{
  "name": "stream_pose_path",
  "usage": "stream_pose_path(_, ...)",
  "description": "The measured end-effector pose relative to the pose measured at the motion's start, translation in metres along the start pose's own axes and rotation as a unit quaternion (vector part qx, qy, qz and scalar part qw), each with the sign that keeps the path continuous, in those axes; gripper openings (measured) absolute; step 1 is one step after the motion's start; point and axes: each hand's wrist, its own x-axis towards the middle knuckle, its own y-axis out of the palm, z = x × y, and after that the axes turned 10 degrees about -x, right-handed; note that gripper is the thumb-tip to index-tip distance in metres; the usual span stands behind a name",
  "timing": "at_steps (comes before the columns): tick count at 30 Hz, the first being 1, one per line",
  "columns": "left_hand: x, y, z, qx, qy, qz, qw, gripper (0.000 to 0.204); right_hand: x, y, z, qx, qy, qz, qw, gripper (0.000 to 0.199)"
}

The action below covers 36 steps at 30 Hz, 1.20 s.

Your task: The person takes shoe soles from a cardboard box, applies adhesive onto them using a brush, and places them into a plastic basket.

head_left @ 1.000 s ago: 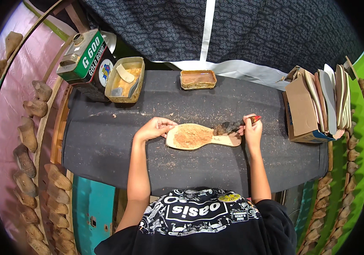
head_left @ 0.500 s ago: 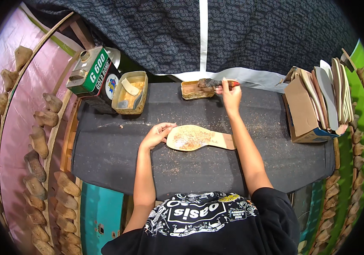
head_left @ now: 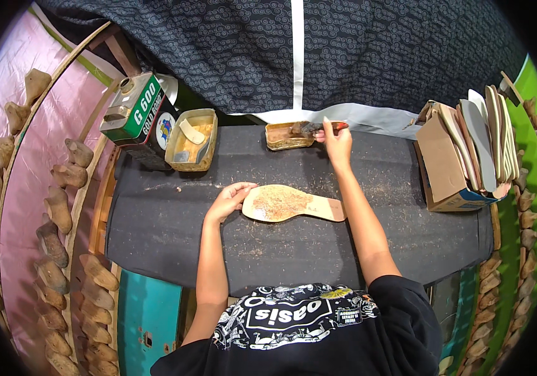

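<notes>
My left hand [head_left: 232, 199] grips the wide, rounded end of a shoe sole [head_left: 275, 203], tan with brown speckles and smears over its broad part. The sole's narrower, plainer end points right, close to my right forearm. Farther back, my right hand [head_left: 335, 143] is closed round the red handle of a brush [head_left: 311, 128]. The brush's dark, clotted head rests at a small rectangular tin [head_left: 287, 143] holding something brown, its tip inside the rim.
At the back left stand a green and black metal can [head_left: 132, 119] and a yellowish tub [head_left: 191, 164] with scraps inside. A cardboard box [head_left: 447, 164] of upright soles is at the right. Wooden shoe lasts [head_left: 52, 276] line racks on both sides; crumbs dot the dark tabletop [head_left: 156, 232].
The sole has tilted slightly in my left hand, and its wet-looking shine has gone. My right hand and the brush have shifted a little at the tin.
</notes>
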Motion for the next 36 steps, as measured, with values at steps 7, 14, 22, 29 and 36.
stream_pose_path(7, 0.000, -0.001, 0.003, -0.013, 0.011, 0.011, 1.000, 0.028, -0.064, -0.056, 0.016, 0.092, 0.031, -0.003, 0.995, 0.015)
stream_pose_path(14, 0.002, 0.005, 0.004, -0.024, 0.029, -0.013, 0.999, 0.025, -0.134, -0.090, 0.004, 0.074, 0.095, 0.031, 0.992, 0.011)
stream_pose_path(22, 0.000, 0.006, 0.007, -0.023, 0.055, -0.013, 0.998, 0.022, -0.144, -0.126, 0.009, 0.002, 0.032, 0.049, 0.998, 0.010)
stream_pose_path(29, -0.003, 0.009, 0.006, -0.031, 0.067, -0.035, 0.997, 0.023, -0.135, -0.156, 0.024, -0.064, 0.011, 0.029, 0.997, 0.009)
stream_pose_path(36, -0.031, 0.027, 0.006, -0.002, 0.062, -0.111, 0.992, 0.023, -0.145, -0.093, 0.028, 0.082, 0.045, 0.107, 0.990, 0.011)
